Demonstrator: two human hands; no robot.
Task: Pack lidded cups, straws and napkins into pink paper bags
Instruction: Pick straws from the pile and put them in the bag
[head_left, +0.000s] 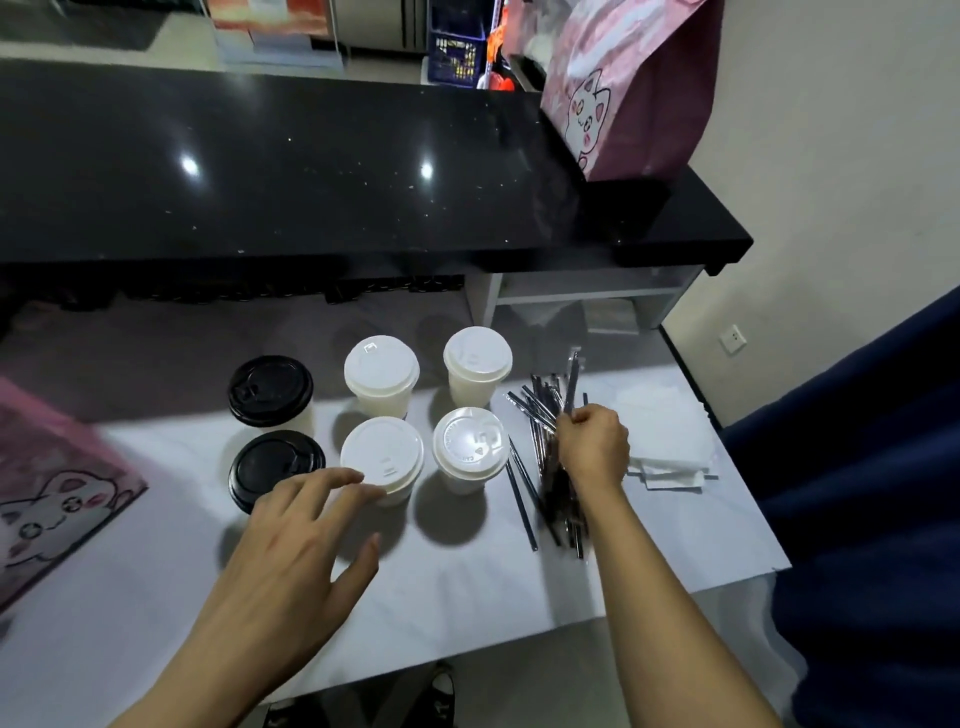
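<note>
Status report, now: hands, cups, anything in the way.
Left hand open, reaching at near white-lidded paper cup. Right hand pinching wrapped black straws. Six lidded cups unpacked. Nothing blocking.

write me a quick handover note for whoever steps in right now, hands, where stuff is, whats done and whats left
Left hand: open, fingers spread, reaching at the near white-lidded cup, holding nothing.
Right hand: curled on the pile of wrapped straws.
Six lidded cups stand unpacked on the white table: two black-lidded cups at left, four white-lidded.
Napkins lie right of the straws.
One pink bag lies flat at far left; another pink bag stands on the black counter, contents not visible.
Left: pack cups, straws and napkins.
</note>
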